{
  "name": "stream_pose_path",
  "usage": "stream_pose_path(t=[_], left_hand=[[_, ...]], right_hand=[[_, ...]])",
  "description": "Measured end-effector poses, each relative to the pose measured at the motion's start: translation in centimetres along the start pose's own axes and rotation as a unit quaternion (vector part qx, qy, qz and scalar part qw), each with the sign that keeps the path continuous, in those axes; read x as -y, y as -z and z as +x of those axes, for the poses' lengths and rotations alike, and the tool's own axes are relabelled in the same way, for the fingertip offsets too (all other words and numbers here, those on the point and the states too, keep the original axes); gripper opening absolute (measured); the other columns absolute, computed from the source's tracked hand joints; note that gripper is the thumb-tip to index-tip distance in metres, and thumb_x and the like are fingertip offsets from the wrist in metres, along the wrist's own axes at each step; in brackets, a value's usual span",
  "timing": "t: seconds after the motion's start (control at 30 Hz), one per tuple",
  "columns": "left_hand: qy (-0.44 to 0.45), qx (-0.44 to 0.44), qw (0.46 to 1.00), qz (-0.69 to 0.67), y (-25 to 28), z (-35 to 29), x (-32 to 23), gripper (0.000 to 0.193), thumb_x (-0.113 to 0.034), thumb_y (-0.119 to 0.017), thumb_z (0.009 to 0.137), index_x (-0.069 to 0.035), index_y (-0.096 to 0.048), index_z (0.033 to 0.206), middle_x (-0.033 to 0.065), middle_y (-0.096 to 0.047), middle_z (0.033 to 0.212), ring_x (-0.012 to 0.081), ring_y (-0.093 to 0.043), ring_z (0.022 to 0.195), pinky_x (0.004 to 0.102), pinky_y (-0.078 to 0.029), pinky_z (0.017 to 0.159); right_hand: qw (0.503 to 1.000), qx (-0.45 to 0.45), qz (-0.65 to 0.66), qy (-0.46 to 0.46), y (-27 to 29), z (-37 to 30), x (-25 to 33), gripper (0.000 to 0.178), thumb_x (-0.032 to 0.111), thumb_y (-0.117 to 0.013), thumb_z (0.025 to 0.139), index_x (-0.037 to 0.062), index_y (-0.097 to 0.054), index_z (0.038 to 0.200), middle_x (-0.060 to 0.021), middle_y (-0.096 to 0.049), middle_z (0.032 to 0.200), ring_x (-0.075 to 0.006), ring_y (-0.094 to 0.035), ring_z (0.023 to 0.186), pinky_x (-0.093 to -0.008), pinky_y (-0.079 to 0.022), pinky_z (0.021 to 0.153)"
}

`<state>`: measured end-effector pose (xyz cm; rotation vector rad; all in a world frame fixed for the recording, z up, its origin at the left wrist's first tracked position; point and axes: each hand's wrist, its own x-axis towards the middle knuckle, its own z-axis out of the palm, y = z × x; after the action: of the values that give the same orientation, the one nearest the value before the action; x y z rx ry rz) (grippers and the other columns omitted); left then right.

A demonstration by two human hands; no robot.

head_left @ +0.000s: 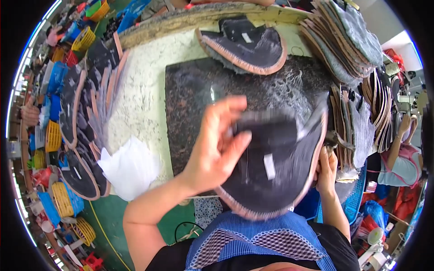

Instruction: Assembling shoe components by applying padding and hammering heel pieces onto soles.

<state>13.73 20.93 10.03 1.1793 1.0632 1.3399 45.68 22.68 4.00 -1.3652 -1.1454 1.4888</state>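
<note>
A black shoe upper (266, 167) with a pinkish stitched rim and a small white label is tilted above the table's near edge, blurred by motion. At its upper left corner is my left hand (214, 144); the thumb lies over the piece and the fingers curl at its edge. Beyond its right edge my right hand (327, 169) is closed around a dark tool (339, 141), whose kind I cannot make out. Another black upper (246, 45), with grey fleece under its rim, lies at the far side of the dark stone slab (190, 99).
Stacked uppers (81, 131) hang along the left. Fleecy stacks (348, 40) stand at the far right, with more pieces (357, 126) nearer me. A white cloth (130, 168) lies at the table's left front. Grey fibres (289, 92) cover part of the slab. A person (400, 162) works at far right.
</note>
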Motion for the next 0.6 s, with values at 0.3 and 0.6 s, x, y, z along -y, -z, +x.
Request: stream_pose_path(t=[0.3,0.6], left_hand=[[-0.068,-0.077,0.967,0.232,5.3,27.6,5.2,0.051,-0.007,-0.059,0.100,-0.013,-0.039,0.147,0.0126,-0.062,0.114,0.0143,-0.061,0.094,0.0293,-0.053,0.079],[-0.198,-0.134,0.798,0.554,6.0,27.5,9.0,0.061,-0.007,-0.071,0.078,-0.001,-0.048,0.134,0.0261,-0.059,0.118,0.0461,-0.058,0.108,0.0514,-0.050,0.096]], right_hand=[[0.999,0.047,-0.002,0.013,0.4,0.3,-0.2,0.035,0.029,-0.046,0.110,0.0096,-0.043,0.081,0.0027,-0.038,0.055,-0.0077,-0.037,0.039,-0.0223,-0.030,0.038],[0.997,0.008,-0.080,0.003,-0.1,0.3,-0.3,0.022,0.018,-0.056,0.103,0.0068,-0.050,0.085,0.0020,-0.043,0.055,-0.0063,-0.038,0.039,-0.0224,-0.027,0.036]])
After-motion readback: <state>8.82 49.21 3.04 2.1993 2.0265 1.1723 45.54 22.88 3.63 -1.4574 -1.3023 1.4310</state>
